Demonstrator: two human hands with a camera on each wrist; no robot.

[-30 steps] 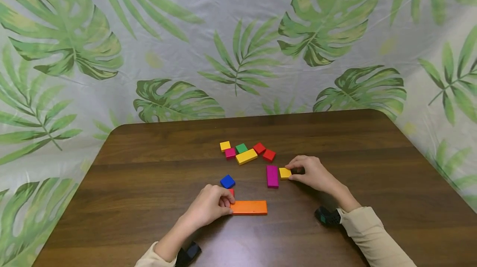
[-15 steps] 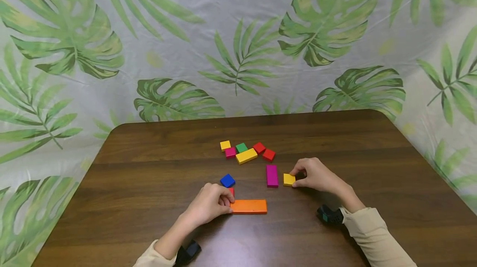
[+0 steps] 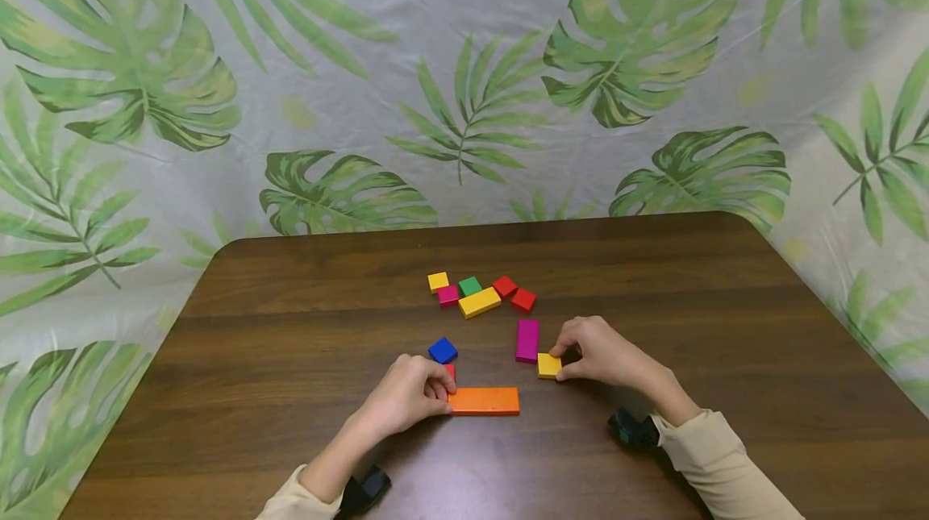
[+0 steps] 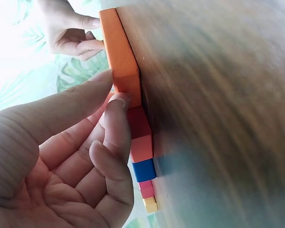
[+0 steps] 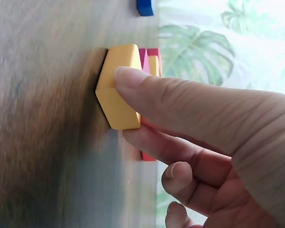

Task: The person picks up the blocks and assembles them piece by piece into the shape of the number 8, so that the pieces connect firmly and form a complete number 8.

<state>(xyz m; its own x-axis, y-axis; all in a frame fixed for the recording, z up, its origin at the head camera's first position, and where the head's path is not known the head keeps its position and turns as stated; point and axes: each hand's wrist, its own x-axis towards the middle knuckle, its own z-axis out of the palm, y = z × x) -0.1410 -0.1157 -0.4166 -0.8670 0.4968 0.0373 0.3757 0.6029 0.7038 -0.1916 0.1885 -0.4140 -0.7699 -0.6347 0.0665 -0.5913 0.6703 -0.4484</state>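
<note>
Near the front of the table, my left hand (image 3: 410, 395) pinches the left end of a long orange block (image 3: 485, 401); in the left wrist view, thumb and fingertip meet at that end. A red block (image 3: 451, 373) behind it is partly covered by my fingers, with a blue square block (image 3: 443, 351) just beyond. To the right, my right hand (image 3: 598, 352) pinches a small yellow square block (image 3: 548, 366) between thumb and finger, low at the tabletop. This block sits by the near right corner of an upright-lying magenta block (image 3: 527, 341), seemingly touching it.
Farther back lies a loose group: a yellow square (image 3: 438, 282), a pink square (image 3: 448, 296), a green square (image 3: 469, 285), a yellow oblong block (image 3: 480, 302) and two red squares (image 3: 523, 300). A leaf-print curtain (image 3: 464, 101) hangs behind the brown table (image 3: 305, 294).
My right hand has brought the yellow square toward me, first slightly right, then left to the magenta block's near corner. The magenta block has shifted slightly left. My left hand stays put.
</note>
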